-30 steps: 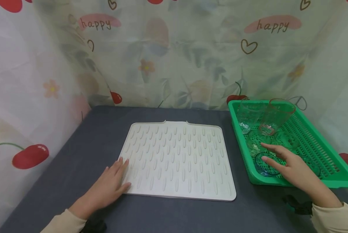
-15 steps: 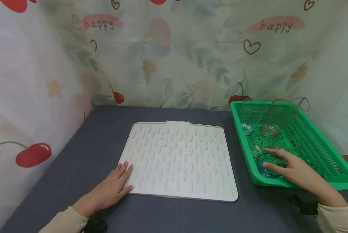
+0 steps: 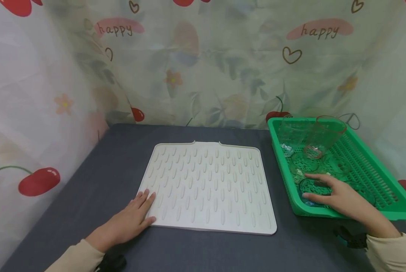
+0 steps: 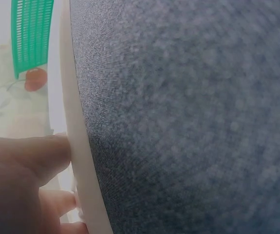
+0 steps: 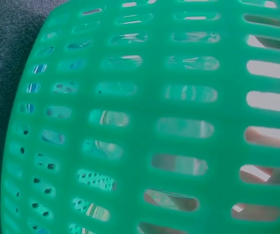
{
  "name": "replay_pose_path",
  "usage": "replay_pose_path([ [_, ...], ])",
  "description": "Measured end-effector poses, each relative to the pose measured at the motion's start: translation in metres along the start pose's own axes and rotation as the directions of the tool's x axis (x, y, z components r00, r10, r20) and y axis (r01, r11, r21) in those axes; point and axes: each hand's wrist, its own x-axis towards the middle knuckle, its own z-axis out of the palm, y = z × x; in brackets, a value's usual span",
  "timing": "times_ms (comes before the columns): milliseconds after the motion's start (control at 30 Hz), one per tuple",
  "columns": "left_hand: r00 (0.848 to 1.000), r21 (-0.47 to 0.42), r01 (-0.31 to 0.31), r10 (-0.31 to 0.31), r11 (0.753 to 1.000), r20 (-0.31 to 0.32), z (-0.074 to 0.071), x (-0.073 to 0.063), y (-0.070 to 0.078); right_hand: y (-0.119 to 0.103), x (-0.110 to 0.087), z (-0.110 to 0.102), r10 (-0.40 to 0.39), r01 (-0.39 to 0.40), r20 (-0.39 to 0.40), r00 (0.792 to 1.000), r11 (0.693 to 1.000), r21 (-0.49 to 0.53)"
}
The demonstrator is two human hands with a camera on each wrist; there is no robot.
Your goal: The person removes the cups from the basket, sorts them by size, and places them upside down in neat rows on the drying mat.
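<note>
The left hand (image 3: 128, 223) rests with spread fingers on the front left corner of a white drying mat (image 3: 209, 189) with raised oval ridges. In the left wrist view its thumb (image 4: 47, 153) touches the mat's edge (image 4: 76, 117). The right hand (image 3: 345, 198) reaches into a green basket (image 3: 284, 185), thumb and index finger spread around the rim of a blue-tinted glass (image 3: 309, 204). In the right wrist view the slotted basket wall (image 5: 140, 107) hides most of that hand.
Behind the blue glass, a clear tall glass (image 3: 291, 132) and a pink-rimmed glass (image 3: 325, 134) stand in the basket, with shorter green-looking glasses (image 3: 337, 164) nearer. A dark cloth (image 3: 121, 151) covers the table. Printed curtains (image 3: 223, 68) enclose the back and sides.
The right hand has lowered slightly toward the blue-tinted glass, its thumb and index finger now at the rim. The left hand keeps its place on the drying mat.
</note>
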Motion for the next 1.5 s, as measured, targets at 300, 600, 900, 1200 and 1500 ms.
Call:
replay_pose_path([
  [300,1.0,-0.002,-0.001,0.001,1.0,-0.008,-0.002,-0.002,0.0,0.002,0.005,0.004,0.0,0.0,0.035,0.999,1.0,0.002],
  [600,1.0,-0.005,-0.005,0.005,1.0,0.001,0.0,0.0,0.001,0.005,0.005,0.0,-0.047,0.043,0.079,0.996,0.998,0.055],
  [900,1.0,-0.002,-0.008,0.008,1.0,-0.006,-0.001,0.0,0.0,0.006,0.006,0.001,-0.033,0.027,0.084,0.996,0.997,0.077],
  [1200,1.0,-0.01,-0.004,0.004,1.0,0.005,0.001,0.002,0.0,0.011,0.006,0.001,-0.047,0.037,0.093,0.995,0.994,0.103],
  [1500,1.0,-0.022,0.012,-0.012,1.0,0.02,-0.001,0.001,-0.001,0.008,0.007,0.003,-0.047,0.038,0.084,0.995,0.994,0.098],
])
